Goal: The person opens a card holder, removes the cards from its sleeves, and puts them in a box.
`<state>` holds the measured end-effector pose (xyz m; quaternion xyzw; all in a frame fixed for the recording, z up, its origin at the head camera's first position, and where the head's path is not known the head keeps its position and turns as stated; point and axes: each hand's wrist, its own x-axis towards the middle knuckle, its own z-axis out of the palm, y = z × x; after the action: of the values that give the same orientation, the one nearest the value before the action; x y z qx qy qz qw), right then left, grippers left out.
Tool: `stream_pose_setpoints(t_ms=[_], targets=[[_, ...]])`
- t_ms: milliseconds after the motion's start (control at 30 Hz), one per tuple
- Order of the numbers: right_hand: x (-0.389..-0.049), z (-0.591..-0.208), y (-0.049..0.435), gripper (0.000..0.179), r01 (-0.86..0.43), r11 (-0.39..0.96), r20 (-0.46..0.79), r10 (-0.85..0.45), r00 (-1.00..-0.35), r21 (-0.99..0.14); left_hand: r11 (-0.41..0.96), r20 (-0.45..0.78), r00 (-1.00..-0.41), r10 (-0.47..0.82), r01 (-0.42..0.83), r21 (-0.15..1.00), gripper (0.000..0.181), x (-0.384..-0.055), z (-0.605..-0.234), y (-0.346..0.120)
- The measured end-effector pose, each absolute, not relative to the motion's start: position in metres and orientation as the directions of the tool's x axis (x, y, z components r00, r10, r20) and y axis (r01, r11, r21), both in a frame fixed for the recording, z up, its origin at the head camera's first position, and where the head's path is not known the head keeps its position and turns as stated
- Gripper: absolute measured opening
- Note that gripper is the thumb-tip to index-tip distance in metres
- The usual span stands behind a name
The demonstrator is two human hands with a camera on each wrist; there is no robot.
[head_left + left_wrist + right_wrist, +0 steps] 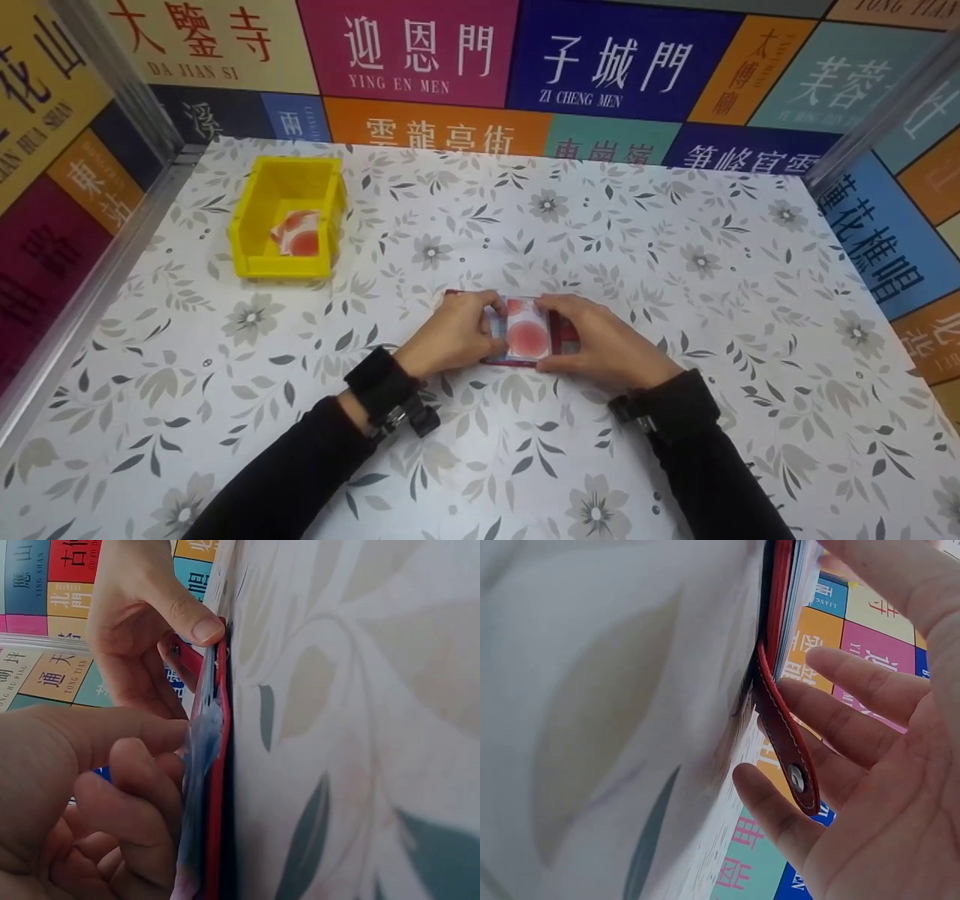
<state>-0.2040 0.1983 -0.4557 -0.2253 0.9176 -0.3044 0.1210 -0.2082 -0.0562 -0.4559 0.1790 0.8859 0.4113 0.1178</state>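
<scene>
A small red card holder (217,787) with clear plastic sleeves (204,742) lies open on the table between both hands. On its pages is a white card (528,337) with a red round print. My left hand (450,334) pinches the sleeves at the left side with thumb and forefinger, its other fingers curled. From the right, my right hand (604,343) grips the holder, thumb on the near edge and forefinger on the far edge. The holder's red strap (789,750) with a metal snap sticks out beside the right fingers.
At the back left stands a yellow bin (283,266) with several similar red-and-white cards (302,240) inside. The flower-patterned tabletop (420,465) is bordered by panels of coloured signs (416,75) at the back and sides.
</scene>
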Motion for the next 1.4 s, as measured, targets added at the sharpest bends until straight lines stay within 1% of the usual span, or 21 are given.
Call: stream_pose_setpoints(t_ms=[100, 200, 267, 533, 867, 967, 1067, 1233, 1400], targets=[[-0.2040, -0.4557, 0.1986, 0.089, -0.349, 0.710, -0.077, -0.492, -0.867, -0.612, 0.600, -0.086, -0.906, 0.415, 0.202, 0.774, 0.048, -0.2097, -0.4579, -0.0562], [-0.2037, -0.4556, 0.1989, 0.089, -0.346, 0.709, -0.077, -0.491, -0.868, -0.614, 0.600, -0.108, -0.904, 0.413, 0.180, 0.780, 0.055, -0.2099, -0.4582, -0.0562], [-0.2037, -0.4556, 0.1989, 0.089, -0.346, 0.708, -0.076, -0.490, -0.868, -0.616, 0.598, -0.115, -0.905, 0.409, 0.170, 0.783, 0.056, -0.2100, -0.4588, -0.0561], [-0.2041, -0.4544, 0.1995, 0.087, -0.403, 0.693, -0.035, -0.524, -0.851, -0.598, 0.561, -0.119, -0.906, 0.405, 0.144, 0.815, 0.049, -0.2093, -0.4615, -0.0556], [-0.2037, -0.4549, 0.1981, 0.084, -0.383, 0.703, -0.046, -0.508, -0.860, -0.599, 0.557, -0.110, -0.905, 0.411, 0.154, 0.816, 0.052, -0.2096, -0.4620, -0.0563], [-0.2033, -0.4544, 0.1978, 0.082, -0.379, 0.714, -0.055, -0.503, -0.863, -0.589, 0.553, -0.112, -0.907, 0.406, 0.146, 0.820, 0.047, -0.2092, -0.4619, -0.0562], [-0.2033, -0.4536, 0.1974, 0.081, -0.381, 0.722, -0.057, -0.501, -0.864, -0.577, 0.545, -0.129, -0.910, 0.394, 0.118, 0.830, 0.038, -0.2084, -0.4616, -0.0556], [-0.2032, -0.4527, 0.1963, 0.079, -0.388, 0.718, -0.053, -0.507, -0.860, -0.578, 0.520, -0.190, -0.917, 0.351, 0.023, 0.854, 0.019, -0.2087, -0.4601, -0.0534], [-0.2030, -0.4528, 0.1956, 0.079, -0.405, 0.701, -0.035, -0.522, -0.852, -0.586, 0.483, -0.257, -0.916, 0.308, -0.082, 0.872, 0.009, -0.2106, -0.4577, -0.0512]])
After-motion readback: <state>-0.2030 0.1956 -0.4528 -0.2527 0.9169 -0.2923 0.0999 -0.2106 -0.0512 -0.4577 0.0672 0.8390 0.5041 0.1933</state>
